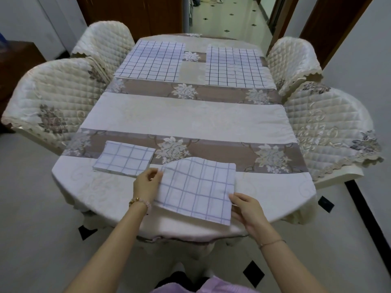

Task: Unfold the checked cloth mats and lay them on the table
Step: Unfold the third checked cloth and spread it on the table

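Left hand (pixel 147 185) pinches the folded mat (pixel 198 191) at its left corner, right hand (pixel 246 206) pinches its right edge, at the counter's (pixel 184 117) near end. Peel only the top layer and spread evenly (keep checks square). Second folded mat (pixel 124 158) lies just beside and could snag. Far-left laid mat (pixel 150 60) and far-right laid mat (pixel 234 66) lie well apart.

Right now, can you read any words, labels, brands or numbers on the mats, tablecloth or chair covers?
None can be read.
The held mat, the folded mat, the far-left mat and the far-right mat show only grid lines; the tablecloth and chair covers show only flowers.
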`<move>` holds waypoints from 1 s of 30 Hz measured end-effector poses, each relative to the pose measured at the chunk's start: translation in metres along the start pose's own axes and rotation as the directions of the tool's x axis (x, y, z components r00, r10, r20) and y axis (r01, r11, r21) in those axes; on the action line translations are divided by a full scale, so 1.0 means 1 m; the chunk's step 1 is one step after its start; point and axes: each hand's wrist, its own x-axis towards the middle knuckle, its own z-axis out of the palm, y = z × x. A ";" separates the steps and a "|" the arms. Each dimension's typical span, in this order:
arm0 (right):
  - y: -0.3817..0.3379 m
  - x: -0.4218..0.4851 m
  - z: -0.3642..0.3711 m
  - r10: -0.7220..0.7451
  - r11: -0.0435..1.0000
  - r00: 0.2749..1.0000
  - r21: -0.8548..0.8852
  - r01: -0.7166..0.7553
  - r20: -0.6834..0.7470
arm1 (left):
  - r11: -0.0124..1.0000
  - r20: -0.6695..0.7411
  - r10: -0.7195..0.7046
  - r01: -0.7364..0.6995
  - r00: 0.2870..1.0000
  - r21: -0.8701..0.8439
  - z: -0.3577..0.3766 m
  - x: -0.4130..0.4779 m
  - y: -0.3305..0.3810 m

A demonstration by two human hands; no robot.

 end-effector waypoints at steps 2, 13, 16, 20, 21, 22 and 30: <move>0.006 0.002 0.008 0.019 0.995 0.999 0.102 -0.014 -0.049 | 0.986 -0.043 0.103 -0.097 0.994 0.135 0.007 0.006 0.006; 0.033 -0.011 0.021 0.247 0.940 0.963 0.216 -0.265 0.106 | 0.550 0.479 0.531 -0.714 0.699 0.433 0.072 -0.080 -0.011; 0.031 -0.010 0.019 0.219 0.953 0.969 0.189 -0.238 0.117 | 0.588 0.444 0.498 -0.667 0.745 0.458 0.079 -0.085 -0.020; 0.029 -0.002 0.012 0.159 0.968 0.984 0.181 -0.172 0.082 | 0.756 0.331 0.410 -0.520 0.850 0.398 0.081 -0.083 -0.027; 0.026 0.001 0.010 0.151 0.967 0.986 0.196 -0.161 0.064 | 0.795 0.307 0.386 -0.482 0.870 0.368 0.079 -0.081 -0.027; 0.023 0.004 0.009 0.147 0.968 0.988 0.199 -0.153 0.047 | 0.833 0.282 0.354 -0.438 0.892 0.338 0.077 -0.080 -0.026; 0.003 0.020 0.007 0.180 0.970 0.982 0.155 -0.187 0.058 | 0.979 0.195 0.135 -0.161 0.972 0.126 0.064 -0.086 -0.025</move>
